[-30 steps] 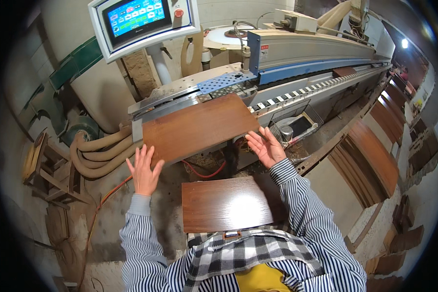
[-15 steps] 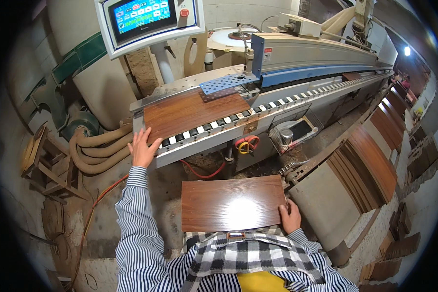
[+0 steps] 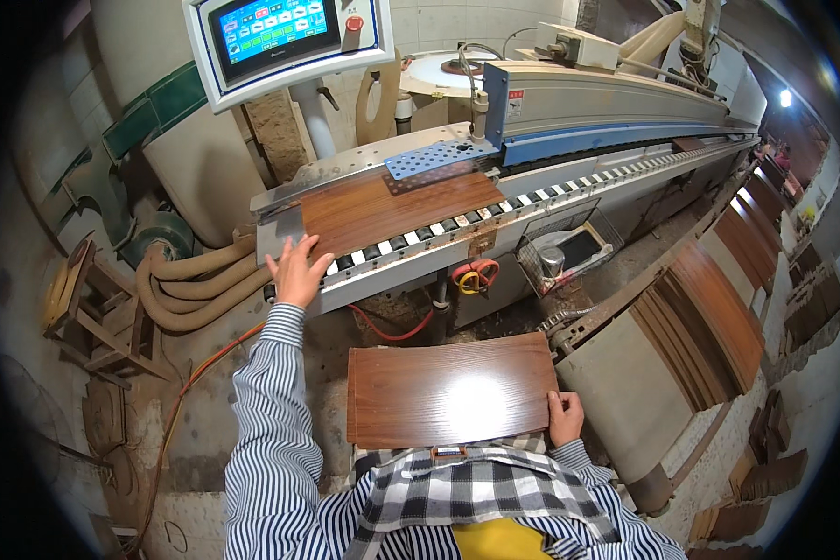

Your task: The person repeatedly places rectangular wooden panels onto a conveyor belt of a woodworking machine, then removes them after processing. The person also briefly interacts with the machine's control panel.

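Note:
A brown wood-grain panel (image 3: 392,207) lies on the machine's feed bed, partly under a blue perforated plate (image 3: 436,157). My left hand (image 3: 297,271) rests flat on the panel's near left corner, fingers spread. A second brown panel (image 3: 450,390) lies on top of a stack close in front of me. My right hand (image 3: 566,417) grips its right edge, thumb on top.
A long grey and blue edge-processing machine (image 3: 607,103) runs to the right, with a touch-screen console (image 3: 285,37) above its feed end. Beige hoses (image 3: 191,285) and an orange cable (image 3: 210,359) lie at left. Stacks of brown panels (image 3: 728,308) stand at right.
The first panel has slid right along the feed bed into the machine. My right hand has left it and dropped to the near panel's right edge. My left hand followed the first panel.

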Tool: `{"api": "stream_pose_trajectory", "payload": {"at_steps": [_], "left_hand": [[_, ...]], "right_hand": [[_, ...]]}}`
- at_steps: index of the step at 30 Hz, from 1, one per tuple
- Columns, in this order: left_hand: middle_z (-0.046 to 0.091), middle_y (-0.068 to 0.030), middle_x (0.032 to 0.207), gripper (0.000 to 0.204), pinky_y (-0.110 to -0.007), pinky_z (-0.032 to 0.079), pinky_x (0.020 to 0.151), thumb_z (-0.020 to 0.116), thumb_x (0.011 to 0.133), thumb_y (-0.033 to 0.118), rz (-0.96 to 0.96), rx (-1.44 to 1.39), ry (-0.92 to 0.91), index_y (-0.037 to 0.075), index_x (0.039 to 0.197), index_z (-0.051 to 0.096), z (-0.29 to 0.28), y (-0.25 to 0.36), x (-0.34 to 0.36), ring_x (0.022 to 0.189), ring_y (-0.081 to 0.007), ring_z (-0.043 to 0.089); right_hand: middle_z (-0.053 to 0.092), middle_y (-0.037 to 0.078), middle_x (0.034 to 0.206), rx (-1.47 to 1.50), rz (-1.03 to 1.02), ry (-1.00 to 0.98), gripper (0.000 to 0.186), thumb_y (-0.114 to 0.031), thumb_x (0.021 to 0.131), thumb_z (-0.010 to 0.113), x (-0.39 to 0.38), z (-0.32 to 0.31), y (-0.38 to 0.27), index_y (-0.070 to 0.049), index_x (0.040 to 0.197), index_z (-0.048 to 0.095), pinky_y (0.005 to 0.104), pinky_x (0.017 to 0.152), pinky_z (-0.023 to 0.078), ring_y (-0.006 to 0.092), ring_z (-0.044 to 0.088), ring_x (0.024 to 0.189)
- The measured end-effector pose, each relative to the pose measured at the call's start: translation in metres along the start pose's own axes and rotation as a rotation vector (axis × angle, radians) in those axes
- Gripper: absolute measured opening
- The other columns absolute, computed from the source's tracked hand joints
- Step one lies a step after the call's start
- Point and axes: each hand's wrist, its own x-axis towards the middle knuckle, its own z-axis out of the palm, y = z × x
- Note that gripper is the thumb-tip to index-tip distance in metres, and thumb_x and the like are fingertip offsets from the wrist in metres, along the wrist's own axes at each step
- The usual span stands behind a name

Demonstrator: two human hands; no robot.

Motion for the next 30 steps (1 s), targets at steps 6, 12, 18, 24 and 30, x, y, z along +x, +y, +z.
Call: {"api": "stream_pose_trajectory", "payload": {"at_steps": [6, 12, 18, 24, 30], "left_hand": [[0.052, -0.0118, 0.135, 0.055, -0.061, 0.005, 0.111, 0.058, 0.086, 0.045, 0.032, 0.032, -0.056, 0.012, 0.13, 0.053, 0.021, 0.058, 0.016, 0.137, -0.031, 0.032], [0.049, -0.016, 0.137, 0.067, -0.056, 0.011, 0.112, 0.056, 0.087, 0.05, 0.101, -0.098, -0.006, 0.011, 0.139, 0.04, 0.056, 0.08, 0.025, 0.135, -0.0314, 0.035], [0.051, -0.0168, 0.134, 0.065, -0.043, 0.025, 0.111, 0.057, 0.09, 0.04, 0.202, -0.54, -0.018, 0.008, 0.142, 0.036, 0.048, 0.056, 0.018, 0.13, -0.0291, 0.043], [0.054, -0.0135, 0.131, 0.047, -0.034, 0.038, 0.103, 0.06, 0.089, 0.017, 0.208, -0.765, 0.03, 0.004, 0.133, 0.049, 0.0, 0.035, -0.042, 0.122, -0.0248, 0.052], [0.042, -0.0146, 0.143, 0.064, -0.042, 0.028, 0.11, 0.066, 0.082, 0.033, 0.301, -0.491, -0.056, 0.008, 0.137, 0.044, -0.05, 0.024, -0.105, 0.136, -0.0308, 0.033]], "right_hand": [[0.06, 0.004, 0.088, 0.512, 0.184, -0.265, 0.021, -0.016, 0.092, 0.059, 0.012, -0.018, -0.021, 0.0, 0.103, 0.053, 0.0252, 0.06, 0.05, 0.0096, 0.056, 0.066], [0.064, 0.011, 0.1, 0.863, 0.486, -0.551, 0.04, -0.018, 0.095, 0.053, 0.013, -0.036, -0.032, 0.002, 0.128, 0.045, 0.0284, 0.06, 0.06, 0.0161, 0.066, 0.073], [0.064, 0.012, 0.108, 1.036, 0.436, -0.624, 0.049, -0.018, 0.094, 0.054, 0.01, -0.04, -0.019, 0.002, 0.136, 0.038, 0.0273, 0.064, 0.06, 0.0168, 0.068, 0.08], [0.063, 0.014, 0.111, 1.121, 0.372, -0.526, 0.052, -0.018, 0.093, 0.055, 0.016, -0.046, -0.027, 0.003, 0.137, 0.037, 0.0304, 0.068, 0.059, 0.0193, 0.067, 0.083], [0.063, 0.009, 0.111, 1.18, 0.29, -0.484, 0.048, -0.019, 0.095, 0.052, 0.057, -0.017, -0.099, -0.002, 0.138, 0.038, 0.0286, 0.067, 0.056, 0.0176, 0.065, 0.084]]}}
